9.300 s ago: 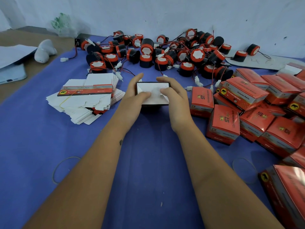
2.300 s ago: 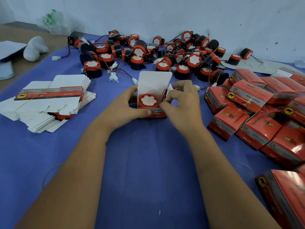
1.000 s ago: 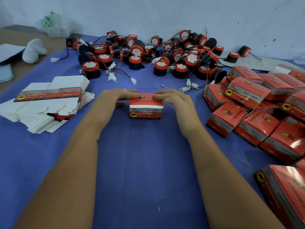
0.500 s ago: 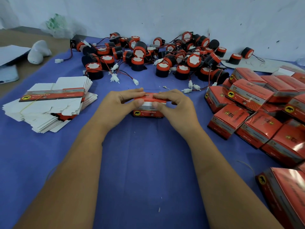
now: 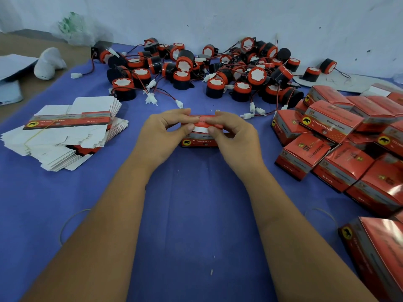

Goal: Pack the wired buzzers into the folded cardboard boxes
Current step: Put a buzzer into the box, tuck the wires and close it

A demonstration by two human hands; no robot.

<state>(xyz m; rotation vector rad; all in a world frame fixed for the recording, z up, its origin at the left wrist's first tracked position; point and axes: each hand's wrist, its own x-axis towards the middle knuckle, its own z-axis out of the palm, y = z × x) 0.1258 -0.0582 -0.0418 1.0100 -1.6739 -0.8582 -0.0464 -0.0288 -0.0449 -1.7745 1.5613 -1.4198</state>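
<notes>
A small red cardboard box [image 5: 199,141] sits on the blue cloth at the centre, its front printed with an elephant logo. My left hand [image 5: 161,136] grips its left side and my right hand [image 5: 234,139] its right side. Both thumbs and forefingers pinch the red lid, where a white tuck flap [image 5: 201,129] still shows at the front edge. The buzzer inside is hidden. A heap of loose black-and-red wired buzzers [image 5: 218,68] lies behind the box.
A banded stack of flat unfolded boxes [image 5: 65,129] lies to the left. Several closed red boxes [image 5: 340,140] are piled on the right, one more [image 5: 375,247] at the lower right. Loose white connectors [image 5: 250,110] and rubber bands [image 5: 72,221] lie on the cloth. The wall is behind.
A buzzer went into the open box and the lid was folded down. In the last second my hands moved from flat on the lid to pinching its front edge.
</notes>
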